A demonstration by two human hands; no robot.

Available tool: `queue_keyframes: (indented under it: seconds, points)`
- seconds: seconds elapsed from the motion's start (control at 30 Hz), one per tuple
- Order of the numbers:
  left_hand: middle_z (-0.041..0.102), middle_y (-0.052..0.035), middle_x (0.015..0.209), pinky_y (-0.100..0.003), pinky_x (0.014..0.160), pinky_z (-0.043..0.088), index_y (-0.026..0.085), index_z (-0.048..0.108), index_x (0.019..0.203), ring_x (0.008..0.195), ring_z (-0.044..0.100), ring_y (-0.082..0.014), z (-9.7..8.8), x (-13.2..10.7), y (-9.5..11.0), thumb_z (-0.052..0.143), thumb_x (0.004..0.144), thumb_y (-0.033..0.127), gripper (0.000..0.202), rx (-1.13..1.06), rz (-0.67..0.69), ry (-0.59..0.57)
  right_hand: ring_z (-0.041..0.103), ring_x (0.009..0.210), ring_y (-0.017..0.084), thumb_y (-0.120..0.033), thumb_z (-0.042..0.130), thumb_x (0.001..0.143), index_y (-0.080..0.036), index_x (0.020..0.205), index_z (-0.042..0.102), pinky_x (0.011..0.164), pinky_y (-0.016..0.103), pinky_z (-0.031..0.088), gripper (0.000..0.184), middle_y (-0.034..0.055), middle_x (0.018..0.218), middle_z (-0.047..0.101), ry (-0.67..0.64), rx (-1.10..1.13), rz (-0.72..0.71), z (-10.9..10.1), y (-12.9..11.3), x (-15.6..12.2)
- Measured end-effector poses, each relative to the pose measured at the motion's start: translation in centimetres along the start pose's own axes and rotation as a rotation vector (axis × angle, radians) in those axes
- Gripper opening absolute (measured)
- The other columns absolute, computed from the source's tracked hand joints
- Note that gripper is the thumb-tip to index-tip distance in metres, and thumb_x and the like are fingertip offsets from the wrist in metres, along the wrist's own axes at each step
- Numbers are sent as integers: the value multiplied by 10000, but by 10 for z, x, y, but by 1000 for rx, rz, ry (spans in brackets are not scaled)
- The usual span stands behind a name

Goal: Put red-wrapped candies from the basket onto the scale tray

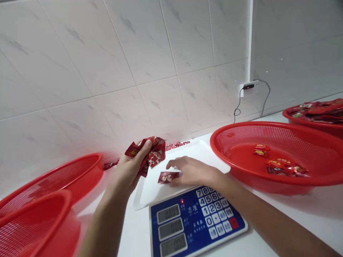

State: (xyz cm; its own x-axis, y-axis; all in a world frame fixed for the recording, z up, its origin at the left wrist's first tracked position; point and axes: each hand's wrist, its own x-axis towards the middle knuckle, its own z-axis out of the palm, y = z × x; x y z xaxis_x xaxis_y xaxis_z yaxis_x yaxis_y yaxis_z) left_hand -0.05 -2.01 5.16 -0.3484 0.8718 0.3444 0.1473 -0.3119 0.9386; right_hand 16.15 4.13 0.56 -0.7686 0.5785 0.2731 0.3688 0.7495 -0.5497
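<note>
Seen from the head camera, the person's left hand (130, 169) clamps a crumpled bunch of red printed foil packets (153, 154), its fingers and thumb closed around them above a white plastic tray (203, 152). The right hand (193, 172) lies low on the tray, fingers loosely apart, arched over and just touching a small red foil packet (168, 177). A blue-faced digital scale (198, 223) sits near the tray, and a round red plastic mesh basket (241, 130) holding a few red packets (281, 166) stands to the right.

Digital scale (192, 200): 志准 | keypad (211, 210): digits 0–9 | displays (172, 229): too faint | red packet (168, 177): print too small
</note>
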Motion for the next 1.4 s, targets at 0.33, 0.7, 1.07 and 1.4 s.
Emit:
queue_keyframes:
  seconds: [0.33, 0.7, 1.07, 1.4]
  points:
    - [691, -36, 686, -187, 461, 476, 142, 727, 842, 550, 604, -130, 7, -4, 4, 840, 601, 410, 377, -118, -3, 39, 539, 579, 141, -222, 520, 872, -128, 684, 659, 553, 281, 371, 252, 73, 627, 623, 207, 7, 126, -14, 5, 7]
    - [613, 0, 631, -164, 340, 287, 158, 702, 940, 455, 482, -88, 19, -4, -15, 767, 684, 516, 445, 22, -36, -13, 619, 560, 122, -199, 531, 871, -93, 862, 701, 556, 251, 535, 201, 80, 697, 686, 411, 445, 122, -34, 1, 3]
    - [612, 7, 619, -195, 480, 455, 173, 691, 937, 547, 572, -126, 21, -3, -19, 741, 735, 474, 366, -59, 22, 52, 628, 574, 115, -198, 541, 880, -102, 902, 697, 570, 241, 538, 184, 65, 731, 695, 521, 535, 54, -31, -1, 2]
    - [706, -31, 833, -218, 641, 535, 154, 681, 920, 745, 654, -156, 19, -11, 0, 761, 739, 347, 277, -145, 91, 119, 635, 612, 121, -235, 581, 883, -106, 1090, 611, 582, 246, 513, 245, 63, 778, 714, 421, 505, 68, -35, -7, -4]
